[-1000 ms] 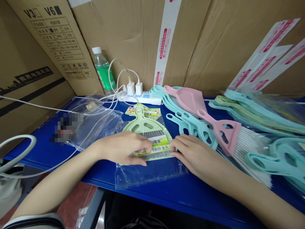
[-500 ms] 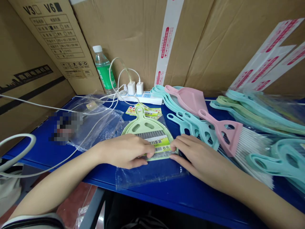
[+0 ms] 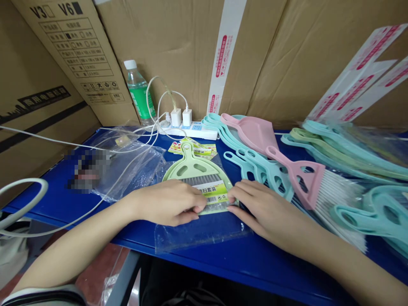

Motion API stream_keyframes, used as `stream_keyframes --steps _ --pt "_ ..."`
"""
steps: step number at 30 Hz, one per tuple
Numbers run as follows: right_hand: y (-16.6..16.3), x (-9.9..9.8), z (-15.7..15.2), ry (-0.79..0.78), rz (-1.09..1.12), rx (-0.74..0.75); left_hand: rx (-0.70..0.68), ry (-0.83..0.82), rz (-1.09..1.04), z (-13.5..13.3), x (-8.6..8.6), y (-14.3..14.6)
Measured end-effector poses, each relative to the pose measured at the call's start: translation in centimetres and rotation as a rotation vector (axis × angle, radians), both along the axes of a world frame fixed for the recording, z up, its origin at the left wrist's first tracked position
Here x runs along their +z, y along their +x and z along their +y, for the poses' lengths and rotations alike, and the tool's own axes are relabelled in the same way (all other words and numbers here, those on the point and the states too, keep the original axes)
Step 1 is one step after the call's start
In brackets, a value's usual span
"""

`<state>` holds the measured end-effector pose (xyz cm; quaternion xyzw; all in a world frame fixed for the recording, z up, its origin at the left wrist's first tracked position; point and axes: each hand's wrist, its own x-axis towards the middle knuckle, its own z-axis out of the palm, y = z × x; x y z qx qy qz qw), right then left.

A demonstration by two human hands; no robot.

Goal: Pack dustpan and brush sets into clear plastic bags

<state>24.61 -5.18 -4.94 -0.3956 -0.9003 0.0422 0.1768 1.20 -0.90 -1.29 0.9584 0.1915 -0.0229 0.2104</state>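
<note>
A light green dustpan and brush set (image 3: 191, 166) lies on the table in a clear plastic bag (image 3: 197, 233), its handle pointing away from me. Across the grey bristles sits a green-and-white label card (image 3: 212, 190). My left hand (image 3: 174, 202) rests over the left side of the set, fingers curled closed by the card's lower left corner. At the right edge, my right hand (image 3: 251, 204) pinches the set between thumb and bent fingers. Part of the dustpan's left side is hidden under my left hand.
Blue dustpans (image 3: 219, 131), a pink dustpan (image 3: 256, 132), blue brushes (image 3: 251, 166) and a pink brush (image 3: 307, 182) lie to the right, with bagged sets (image 3: 344, 148) beyond. Label cards (image 3: 204, 149), a power strip (image 3: 200, 131) and a bottle (image 3: 140, 97) stand behind; loose plastic bags (image 3: 127, 165) lie left.
Almost nothing differs. My left hand's fingers have shifted very slightly on the set; the set and my right hand stay in place.
</note>
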Motion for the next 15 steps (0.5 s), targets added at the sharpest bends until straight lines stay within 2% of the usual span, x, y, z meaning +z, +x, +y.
stream_keyframes --steps 15 --pt "-0.03 -0.02 0.09 0.076 -0.066 0.03 -0.003 0.008 0.06 -0.03 0.37 -0.09"
